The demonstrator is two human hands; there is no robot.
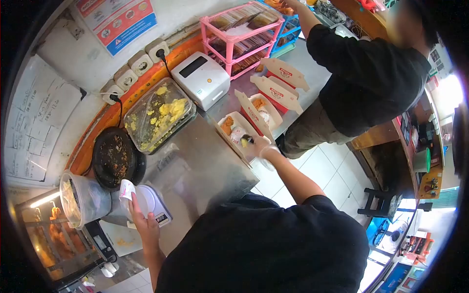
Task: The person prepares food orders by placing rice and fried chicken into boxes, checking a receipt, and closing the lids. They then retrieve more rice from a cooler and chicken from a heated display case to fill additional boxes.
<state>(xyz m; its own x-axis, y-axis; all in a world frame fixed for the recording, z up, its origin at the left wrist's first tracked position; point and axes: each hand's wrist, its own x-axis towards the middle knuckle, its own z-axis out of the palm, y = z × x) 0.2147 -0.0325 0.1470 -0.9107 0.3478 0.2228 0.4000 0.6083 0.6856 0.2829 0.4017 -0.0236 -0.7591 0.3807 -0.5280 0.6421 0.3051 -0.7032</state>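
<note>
My right hand (261, 149), in a clear glove, reaches into the nearest open food box (232, 145), its fingers closed around a small dark-handled utensil (248, 139) by some yellow food. Fried food (226, 125) and a wrapped white bundle (238, 134) lie in that box. At the lower left, my left hand (142, 219) holds a white printed wrapper (127, 189) beside the round-topped scale (152, 205). A clear tray of yellow scrambled food (168, 117) rests near the wall.
Several more open boxes (277, 93) stand behind the nearest one. A co-worker (371, 73) stands at the right, reaching to the racks (234, 34). Around the counter's left are a white printer (200, 78), a black pan (117, 158) and a plastic tub (88, 198).
</note>
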